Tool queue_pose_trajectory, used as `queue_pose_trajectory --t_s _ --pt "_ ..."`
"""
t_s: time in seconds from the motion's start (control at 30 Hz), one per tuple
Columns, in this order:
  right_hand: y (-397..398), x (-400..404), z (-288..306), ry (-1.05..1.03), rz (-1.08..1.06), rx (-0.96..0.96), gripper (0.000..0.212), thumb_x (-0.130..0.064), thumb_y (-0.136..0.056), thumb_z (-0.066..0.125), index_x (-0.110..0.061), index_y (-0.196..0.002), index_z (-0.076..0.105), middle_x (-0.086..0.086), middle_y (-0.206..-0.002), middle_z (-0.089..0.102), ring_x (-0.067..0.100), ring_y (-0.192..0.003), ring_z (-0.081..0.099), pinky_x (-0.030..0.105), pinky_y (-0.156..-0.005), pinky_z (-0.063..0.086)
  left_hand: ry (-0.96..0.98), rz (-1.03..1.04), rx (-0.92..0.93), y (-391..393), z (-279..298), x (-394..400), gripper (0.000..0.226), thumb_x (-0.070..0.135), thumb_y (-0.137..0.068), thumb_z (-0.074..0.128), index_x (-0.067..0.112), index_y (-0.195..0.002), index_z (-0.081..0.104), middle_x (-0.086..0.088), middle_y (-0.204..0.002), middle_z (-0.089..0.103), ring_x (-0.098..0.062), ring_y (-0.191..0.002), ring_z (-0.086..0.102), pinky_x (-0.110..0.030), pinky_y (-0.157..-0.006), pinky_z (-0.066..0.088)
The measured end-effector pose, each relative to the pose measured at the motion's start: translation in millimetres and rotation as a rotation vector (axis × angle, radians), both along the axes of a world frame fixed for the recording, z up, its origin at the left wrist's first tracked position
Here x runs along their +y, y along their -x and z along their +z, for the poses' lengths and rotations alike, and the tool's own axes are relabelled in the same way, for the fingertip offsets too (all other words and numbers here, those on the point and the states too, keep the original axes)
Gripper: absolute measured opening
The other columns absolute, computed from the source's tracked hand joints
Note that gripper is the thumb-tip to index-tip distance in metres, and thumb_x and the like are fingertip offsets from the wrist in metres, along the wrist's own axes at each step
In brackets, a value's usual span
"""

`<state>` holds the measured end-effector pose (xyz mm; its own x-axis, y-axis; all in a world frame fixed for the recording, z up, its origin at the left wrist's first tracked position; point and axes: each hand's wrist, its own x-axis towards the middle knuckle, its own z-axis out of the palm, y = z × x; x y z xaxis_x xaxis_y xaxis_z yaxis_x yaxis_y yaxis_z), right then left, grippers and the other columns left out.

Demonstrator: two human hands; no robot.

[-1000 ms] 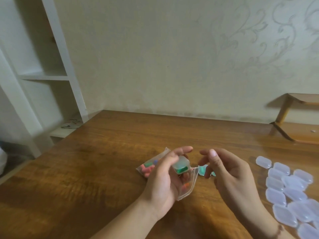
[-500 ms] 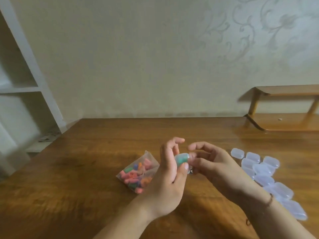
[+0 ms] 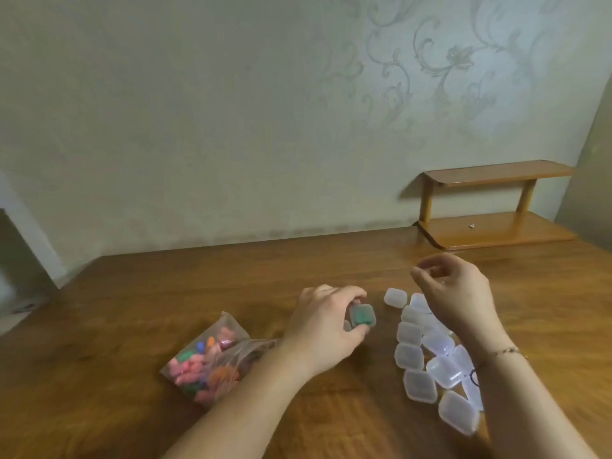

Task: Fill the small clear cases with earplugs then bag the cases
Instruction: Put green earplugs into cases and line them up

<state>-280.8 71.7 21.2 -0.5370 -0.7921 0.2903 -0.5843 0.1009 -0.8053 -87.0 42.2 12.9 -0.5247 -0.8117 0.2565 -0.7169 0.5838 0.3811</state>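
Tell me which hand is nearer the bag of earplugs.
Left. The left hand, holding a filled case, is just right of the bag of earplugs; the right hand hangs farther right, above the empty cases.

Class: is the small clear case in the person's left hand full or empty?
Full: green earplugs show through the small clear case pinched in the left hand. Whether its lid is snapped shut cannot be told.

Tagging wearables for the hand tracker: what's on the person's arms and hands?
Both forearms are bare, with no sleeves or gloves in view. The right wrist carries a thin chain bracelet and, just below it, a dark band, maybe a hair tie. The left hand and wrist show nothing worn.
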Motion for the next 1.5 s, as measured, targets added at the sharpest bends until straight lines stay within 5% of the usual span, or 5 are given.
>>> queue_pose_trajectory --t_s 0.27,0.53,0.77,1.13,1.5 --pt "15 6 -3 -0.388 0.254 0.340 0.018 -0.025 -0.085 0.068 -0.041 -0.091 0.061 -0.010 -0.114 0.057 0.014 -0.110 0.049 0.032 -0.091 0.048 -0.050 0.008 -0.172 9 -11 -6 0.053 0.039 -0.094 0.062 0.036 -0.143 0.042 0.013 -0.132 0.059 -0.016 -0.132 0.042 -0.043 -0.116 0.024" --pt "5 18 6 -0.636 0.474 0.547 0.038 -0.028 -0.092 0.061 -0.054 -0.119 0.057 -0.012 -0.139 0.037 0.017 -0.125 0.026 0.038 -0.107 0.032 0.107 -0.134 -0.075 7 -22 4 0.043 0.042 -0.092 0.060 0.030 -0.133 0.054 0.014 -0.133 0.054 -0.007 -0.126 0.042 -0.033 -0.112 0.033" --pt "14 22 4 -0.655 0.388 0.532 0.032 -0.040 -0.089 0.061 -0.053 -0.118 0.058 -0.009 -0.140 0.035 0.021 -0.125 0.026 0.039 -0.104 0.030 0.119 -0.371 -0.147 22 -37 41 0.052 0.052 -0.091 0.055 0.024 -0.135 0.045 0.004 -0.129 0.044 -0.018 -0.117 0.045 -0.037 -0.102 0.039" --pt "35 24 -1 -0.687 0.224 0.462 0.030 -0.048 -0.092 0.053 -0.048 -0.122 0.058 -0.006 -0.136 0.039 0.023 -0.122 0.028 0.038 -0.098 0.031 -0.035 -0.370 -0.095 59 -39 32 0.054 0.047 -0.092 0.061 0.022 -0.138 0.046 0.003 -0.134 0.039 -0.021 -0.125 0.039 -0.041 -0.106 0.038" --pt "32 22 3 -0.665 0.202 0.499 0.027 -0.035 -0.096 0.053 -0.043 -0.122 0.056 -0.006 -0.142 0.040 0.024 -0.129 0.029 0.043 -0.103 0.031 -0.022 -0.332 -0.047 15 -22 42 0.053 0.047 -0.097 0.054 0.026 -0.144 0.042 0.015 -0.147 0.029 -0.007 -0.135 0.032 -0.015 -0.104 0.022"
